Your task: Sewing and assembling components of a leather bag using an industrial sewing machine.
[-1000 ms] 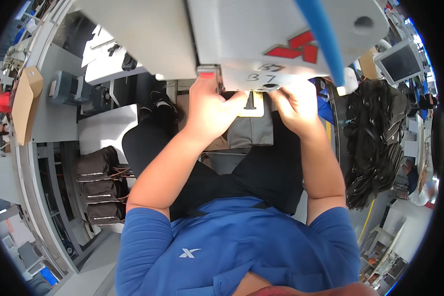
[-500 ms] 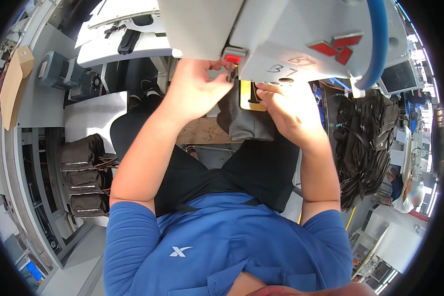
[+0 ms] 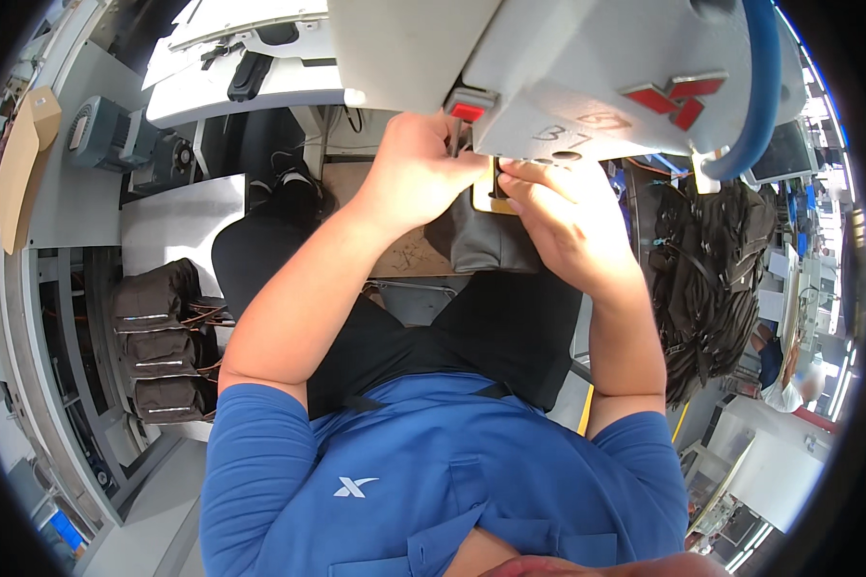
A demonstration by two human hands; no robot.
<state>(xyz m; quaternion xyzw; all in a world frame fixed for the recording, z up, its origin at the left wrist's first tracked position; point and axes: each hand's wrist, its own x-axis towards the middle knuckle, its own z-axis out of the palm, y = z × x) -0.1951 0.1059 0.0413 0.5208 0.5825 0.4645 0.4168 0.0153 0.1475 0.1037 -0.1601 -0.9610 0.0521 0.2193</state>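
Observation:
Under the head of a light grey machine, probably a sewing machine (image 3: pixel 548 115), both my hands work close together. My left hand (image 3: pixel 419 173) is closed, its fingertips near a metal bar below a red button; what they hold is hidden. My right hand (image 3: pixel 568 216) is closed too, thumb and fingers pinching at a narrow black strip (image 3: pixel 497 181). That strip lies inside a yellow frame (image 3: pixel 492 206), partly covered by my fingers. Beneath the frame, a dark grey pouch-like fabric piece (image 3: pixel 491 245) hangs over the work surface's edge toward my lap.
A blue hose (image 3: pixel 762 87) curves down the machine's right side. Dark bags or fabric pieces (image 3: pixel 707 279) are heaped at right. Several folded dark bundles (image 3: pixel 159 346) lie stacked at left, below a motor (image 3: pixel 106 135). A white table (image 3: pixel 303 87) stands beyond it.
My left hand has moved right, closer to my right hand, and now covers part of the yellow frame. The machine head appears shifted slightly right in view. My right hand stays nearly in place.

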